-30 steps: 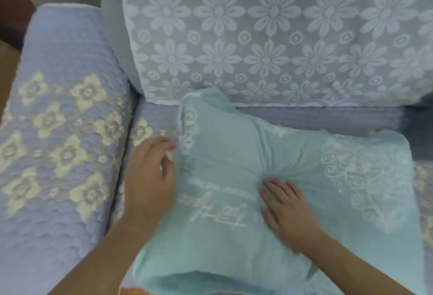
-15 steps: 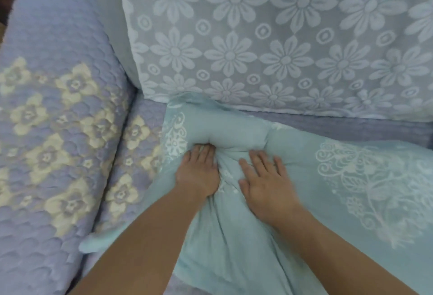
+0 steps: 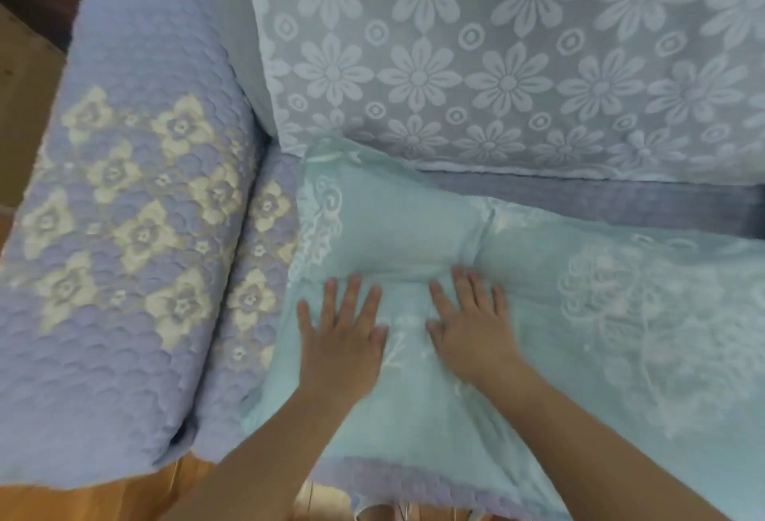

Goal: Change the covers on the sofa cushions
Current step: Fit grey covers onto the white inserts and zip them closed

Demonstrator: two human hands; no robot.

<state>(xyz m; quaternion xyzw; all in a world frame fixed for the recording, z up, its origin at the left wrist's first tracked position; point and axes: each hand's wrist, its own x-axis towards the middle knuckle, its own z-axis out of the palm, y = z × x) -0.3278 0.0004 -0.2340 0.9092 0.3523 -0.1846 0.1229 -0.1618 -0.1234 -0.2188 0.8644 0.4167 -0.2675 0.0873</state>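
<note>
On the sofa seat, just right of the armrest, the cushion lies lengthwise; left hand and right hand press flat, fingers straight, beneath its bunched ridge.

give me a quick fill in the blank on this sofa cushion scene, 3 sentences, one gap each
1. Both hands lie flat with fingers spread on the ____ cushion cover.
2. The left hand is nearer the quilted ____ than the right hand is.
3. The backrest cover carries a pattern of white ____.

Missing words: turquoise; armrest; flowers
</note>
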